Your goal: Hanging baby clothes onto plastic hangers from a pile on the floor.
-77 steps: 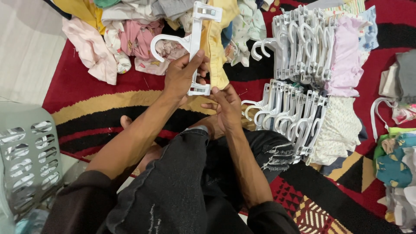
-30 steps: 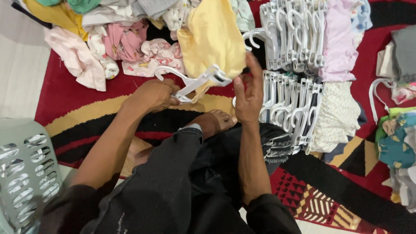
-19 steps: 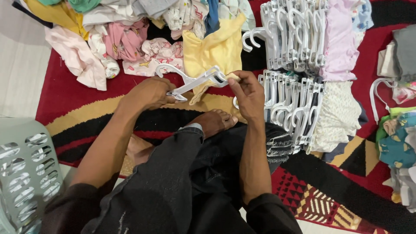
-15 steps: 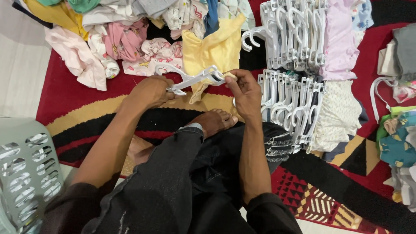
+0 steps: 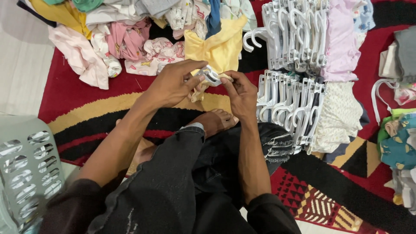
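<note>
I sit on a patterned rug with a small yellow garment [image 5: 219,45] spread in front of me. My left hand [image 5: 173,82] grips a white clip hanger [image 5: 209,77] at its clip end, covering most of it. My right hand [image 5: 242,93] pinches the yellow garment's lower edge against that clip. Both hands meet over the garment's hem, just above my bare foot [image 5: 214,121].
A heap of loose baby clothes [image 5: 130,39] lies at the top left. Rows of white hangers with clothes [image 5: 299,65] lie to the right, more folded clothes [image 5: 396,147] at the far right. A pale green laundry basket [image 5: 26,164] stands at the lower left.
My left hand has slid along the hanger from its hook end to the clip end. It now sits right beside my right hand at the yellow garment's hem.
</note>
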